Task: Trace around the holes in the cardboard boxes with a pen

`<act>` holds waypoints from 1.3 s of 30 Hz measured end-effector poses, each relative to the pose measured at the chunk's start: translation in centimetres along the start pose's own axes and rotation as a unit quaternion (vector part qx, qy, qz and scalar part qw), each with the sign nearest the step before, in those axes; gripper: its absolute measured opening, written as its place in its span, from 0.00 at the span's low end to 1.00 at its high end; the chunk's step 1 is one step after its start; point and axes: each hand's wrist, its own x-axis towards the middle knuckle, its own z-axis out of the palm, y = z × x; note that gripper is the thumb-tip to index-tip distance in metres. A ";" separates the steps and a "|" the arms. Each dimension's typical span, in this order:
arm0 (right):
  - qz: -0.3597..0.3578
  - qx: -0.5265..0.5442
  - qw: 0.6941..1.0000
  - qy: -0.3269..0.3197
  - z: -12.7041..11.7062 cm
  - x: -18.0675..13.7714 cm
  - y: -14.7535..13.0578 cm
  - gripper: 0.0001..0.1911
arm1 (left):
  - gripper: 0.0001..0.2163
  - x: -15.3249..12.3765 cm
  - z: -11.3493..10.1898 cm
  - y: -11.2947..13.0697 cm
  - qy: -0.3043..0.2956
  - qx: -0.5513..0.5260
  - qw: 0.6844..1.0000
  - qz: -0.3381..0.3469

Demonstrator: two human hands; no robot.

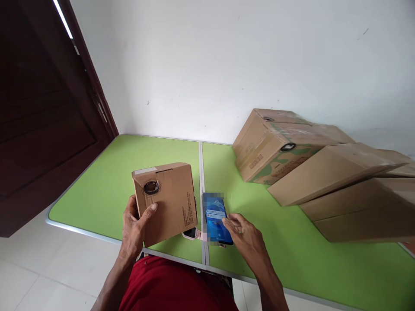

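My left hand (133, 231) grips a small brown cardboard box (170, 201) by its left side, thumb on the front face. The box is tilted above the table's near edge; dark print runs down its right part, and a round hole with scribbled dark lines is near the top left corner. My right hand (244, 235) is closed at the right edge of a smartphone (215, 226) with a lit blue screen, its thumb over the glass. A smartwatch (190, 233) with a pale pink strap lies between box and phone, the strap partly hidden by the phone.
A green folding table (97, 181) with a metal rim and centre seam stands against a white wall (207, 65). Several large cardboard boxes (353, 211) fill its right back part. A dark red door (42, 99) is at the left.
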 end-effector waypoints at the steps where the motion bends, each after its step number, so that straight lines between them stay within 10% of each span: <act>1: -0.003 -0.003 1.000 -0.003 -0.1 0.0 -0.1 0.25 | 0.36 0.0 0.0 0.0 -0.004 0.003 1.000 0.000; 9: -0.034 0.011 0.999 0.001 -1.3 -0.8 -1.9 0.33 | 0.36 -0.7 0.4 1.2 -0.020 0.012 1.000 -0.011; 23: -0.052 0.211 0.933 -0.287 -1.8 -3.2 -4.5 0.40 | 0.33 -1.2 1.1 2.8 -0.192 0.034 0.980 -0.042; 39: -0.058 0.313 0.935 -0.155 -3.2 -4.5 -4.8 0.35 | 0.27 -0.8 2.1 2.0 -0.277 -0.026 0.960 -0.013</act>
